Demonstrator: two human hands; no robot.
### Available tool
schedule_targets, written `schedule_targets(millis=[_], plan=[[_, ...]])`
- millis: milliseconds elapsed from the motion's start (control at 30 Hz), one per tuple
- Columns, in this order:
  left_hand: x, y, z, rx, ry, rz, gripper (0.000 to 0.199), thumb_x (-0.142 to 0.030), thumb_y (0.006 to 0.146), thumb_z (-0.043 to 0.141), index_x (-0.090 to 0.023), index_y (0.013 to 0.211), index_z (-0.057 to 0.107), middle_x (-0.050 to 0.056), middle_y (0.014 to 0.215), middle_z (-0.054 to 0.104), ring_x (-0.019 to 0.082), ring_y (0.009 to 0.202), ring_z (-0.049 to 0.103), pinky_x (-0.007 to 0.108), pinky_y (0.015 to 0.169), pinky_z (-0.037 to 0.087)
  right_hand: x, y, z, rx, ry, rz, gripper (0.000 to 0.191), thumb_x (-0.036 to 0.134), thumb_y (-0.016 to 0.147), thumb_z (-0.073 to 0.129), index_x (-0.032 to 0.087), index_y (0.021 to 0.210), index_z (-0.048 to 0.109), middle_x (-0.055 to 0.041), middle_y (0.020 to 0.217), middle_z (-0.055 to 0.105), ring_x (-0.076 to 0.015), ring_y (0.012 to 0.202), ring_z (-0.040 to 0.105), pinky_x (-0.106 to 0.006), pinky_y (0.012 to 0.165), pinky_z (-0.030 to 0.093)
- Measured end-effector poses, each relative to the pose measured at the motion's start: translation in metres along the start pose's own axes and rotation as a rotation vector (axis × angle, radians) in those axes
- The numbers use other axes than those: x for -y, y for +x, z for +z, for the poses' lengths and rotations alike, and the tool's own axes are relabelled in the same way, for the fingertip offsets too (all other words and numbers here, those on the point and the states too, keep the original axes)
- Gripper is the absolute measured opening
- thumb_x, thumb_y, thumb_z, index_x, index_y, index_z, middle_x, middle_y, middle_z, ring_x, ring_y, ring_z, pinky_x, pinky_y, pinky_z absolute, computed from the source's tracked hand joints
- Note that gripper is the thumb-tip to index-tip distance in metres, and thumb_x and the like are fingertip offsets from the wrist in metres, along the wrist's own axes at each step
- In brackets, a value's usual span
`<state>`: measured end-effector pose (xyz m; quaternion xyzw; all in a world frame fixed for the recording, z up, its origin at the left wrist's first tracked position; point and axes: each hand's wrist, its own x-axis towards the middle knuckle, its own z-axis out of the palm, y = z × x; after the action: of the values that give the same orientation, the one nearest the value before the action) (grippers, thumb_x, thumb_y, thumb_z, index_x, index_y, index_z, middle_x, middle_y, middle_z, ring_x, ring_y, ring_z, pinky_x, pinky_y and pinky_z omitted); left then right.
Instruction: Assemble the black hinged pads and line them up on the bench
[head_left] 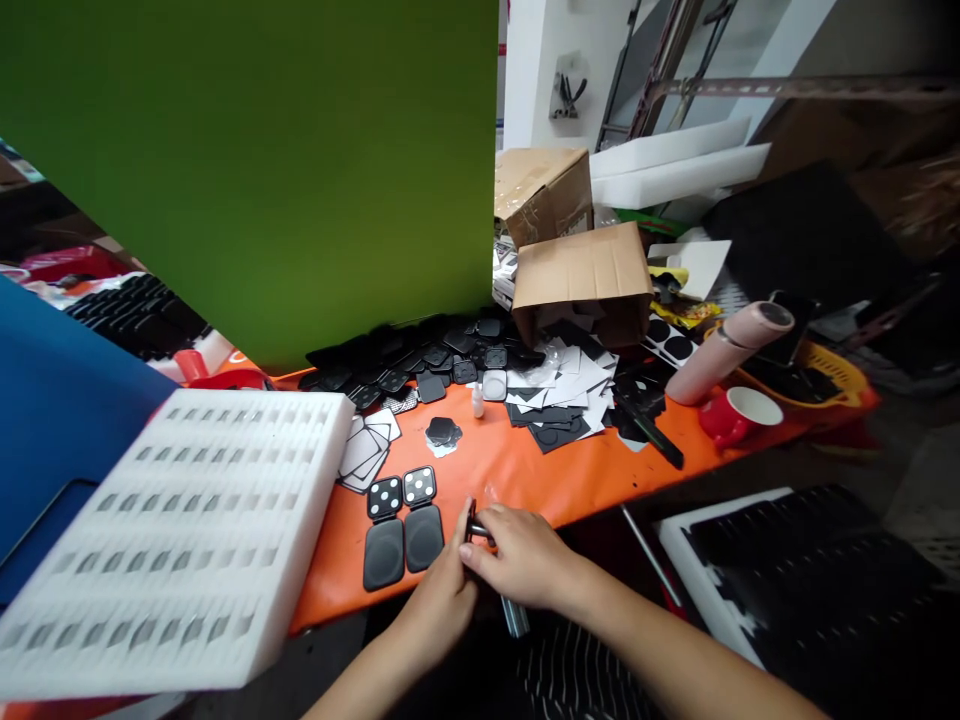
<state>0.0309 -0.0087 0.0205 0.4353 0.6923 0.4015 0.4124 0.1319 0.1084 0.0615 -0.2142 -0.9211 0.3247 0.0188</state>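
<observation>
My left hand (450,585) and my right hand (521,555) meet at the front edge of the orange table. Between them a small black piece (472,522) shows, mostly covered by fingers, so its kind is unclear. My right hand curls round its dark rod-like part, and my left fingers press against its other side. A grey metal cylinder (514,616) shows below my right hand; whether it is held I cannot tell. Just left of my hands lie two unfolded black hinged pads (384,552) (424,537), their smaller squares dotted white.
A white foam tray (300,470) with slots stands left. Behind lie black pads (431,387), a small bottle (478,401), white cards (367,450) and a paper pile (574,385). A pink flask (724,355), red mug (739,418) and cardboard box (585,270) stand right. A green panel (300,180) rises behind.
</observation>
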Motion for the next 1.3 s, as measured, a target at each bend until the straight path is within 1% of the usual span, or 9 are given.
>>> schedule_targets(millis=[167,333,500,633,767,900,1067,1200,1300], plan=[[0.003,0.003,0.01,-0.077,-0.06,-0.018,0.052,-0.009,0.076,0.036,-0.016,0.127,0.034,0.01,0.124,0.047,0.021,0.114,0.041,0.038,0.097,0.029,-0.006,0.004,0.015,-0.029,0.044,0.064,0.026,0.044,0.079,0.044,0.02,0.077,0.052,0.0003,0.078,0.059,-0.0144,0.071,0.053,-0.023,0.056,0.028],[-0.004,0.008,0.01,-0.09,-0.195,-0.087,0.037,-0.013,0.073,0.041,-0.014,0.109,0.05,0.008,0.104,0.059,0.023,0.101,0.05,0.036,0.088,0.039,-0.004,0.005,0.025,-0.095,0.135,0.074,0.021,0.036,0.083,0.042,0.02,0.075,0.053,0.001,0.074,0.057,-0.0115,0.068,0.051,-0.022,0.058,0.03],[-0.008,0.014,0.004,-0.153,-0.355,-0.261,0.054,-0.005,0.057,0.04,-0.012,0.111,0.044,0.005,0.093,0.061,0.022,0.088,0.055,0.032,0.076,0.044,-0.005,0.005,0.017,-0.074,0.256,-0.01,0.024,0.029,0.088,0.034,0.019,0.088,0.055,-0.0025,0.085,0.057,-0.0124,0.079,0.052,-0.022,0.068,0.036],[-0.006,0.015,0.004,-0.138,-0.244,-0.142,0.06,-0.006,0.062,0.041,-0.014,0.121,0.039,0.006,0.106,0.058,0.023,0.103,0.049,0.035,0.088,0.037,-0.002,0.002,0.013,-0.054,0.087,-0.044,0.024,0.028,0.087,0.036,0.018,0.086,0.057,-0.0041,0.083,0.056,-0.0146,0.079,0.052,-0.024,0.07,0.037],[-0.002,0.013,0.004,-0.137,-0.032,-0.056,0.063,-0.007,0.069,0.039,-0.016,0.131,0.028,0.01,0.123,0.047,0.022,0.116,0.038,0.038,0.098,0.026,0.002,0.001,0.012,-0.047,-0.046,-0.025,0.024,0.028,0.086,0.036,0.017,0.082,0.057,-0.0052,0.08,0.056,-0.0158,0.075,0.053,-0.025,0.068,0.036],[-0.003,0.01,0.002,-0.095,0.005,-0.013,0.061,-0.013,0.077,0.04,-0.017,0.134,0.019,0.012,0.126,0.044,0.021,0.114,0.041,0.037,0.097,0.029,0.0,0.0,0.009,-0.05,0.004,-0.04,0.025,0.036,0.083,0.041,0.018,0.078,0.056,-0.0033,0.077,0.057,-0.0151,0.072,0.052,-0.025,0.063,0.035],[-0.007,0.011,0.002,-0.062,-0.084,-0.019,0.053,-0.014,0.075,0.043,-0.018,0.127,0.035,0.009,0.112,0.055,0.022,0.103,0.049,0.036,0.089,0.037,-0.003,0.003,0.019,-0.129,0.293,0.033,0.022,0.035,0.077,0.05,0.017,0.064,0.052,0.0009,0.068,0.053,-0.011,0.064,0.048,-0.022,0.056,0.03],[-0.01,0.014,0.002,-0.11,-0.389,-0.137,0.044,-0.026,0.074,0.052,-0.014,0.116,0.046,0.009,0.1,0.06,0.023,0.092,0.055,0.034,0.082,0.041,-0.012,0.012,0.029,-0.097,0.901,0.142,0.032,0.045,0.081,0.041,0.017,0.069,0.05,0.0041,0.054,0.043,-0.0079,0.049,0.04,-0.02,0.048,0.029],[-0.013,0.015,0.0,-0.136,-0.62,-0.31,0.048,-0.043,0.079,0.044,-0.014,0.116,0.044,0.01,0.092,0.063,0.023,0.077,0.06,0.035,0.07,0.046,-0.022,0.017,0.027,-0.043,1.243,0.306,0.036,0.049,0.083,0.033,0.017,0.079,0.049,0.0078,0.049,0.035,-0.0047,0.036,0.025,-0.018,0.038,0.02]])
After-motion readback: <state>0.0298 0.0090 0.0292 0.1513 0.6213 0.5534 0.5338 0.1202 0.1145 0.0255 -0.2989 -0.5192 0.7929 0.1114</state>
